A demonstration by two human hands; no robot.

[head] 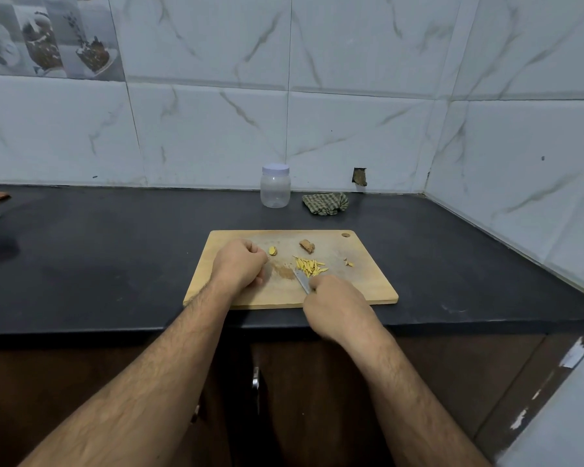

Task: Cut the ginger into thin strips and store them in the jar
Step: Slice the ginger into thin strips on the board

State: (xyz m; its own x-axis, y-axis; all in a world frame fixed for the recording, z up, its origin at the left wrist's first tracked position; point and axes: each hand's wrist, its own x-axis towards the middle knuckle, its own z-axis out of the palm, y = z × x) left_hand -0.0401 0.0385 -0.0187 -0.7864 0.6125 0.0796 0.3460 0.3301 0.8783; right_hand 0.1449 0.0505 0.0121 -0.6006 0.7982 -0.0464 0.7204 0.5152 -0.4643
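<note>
On the cutting board point(368, 284), approx. a third done: a small pile of ginger strips point(309, 265) lay by the knife point(302, 281) gripped in the right hand point(338, 306). Left hand point(240, 264) was fisted, empty as far as visible, next to a cut slice point(272, 251). An unpeeled ginger chunk point(307, 246) remained. Jar point(275, 186) stood lidded & empty at the back of the counter point(115, 257).

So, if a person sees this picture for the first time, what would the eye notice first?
Probably the pale wooden cutting board on the dark counter, with the yellow ginger strips piled near its middle. Both hands are on it: the right hand grips a knife whose tip meets the strips, and the left hand rests curled beside a ginger slice. Behind, by the wall, stands the empty lidded jar.
</note>
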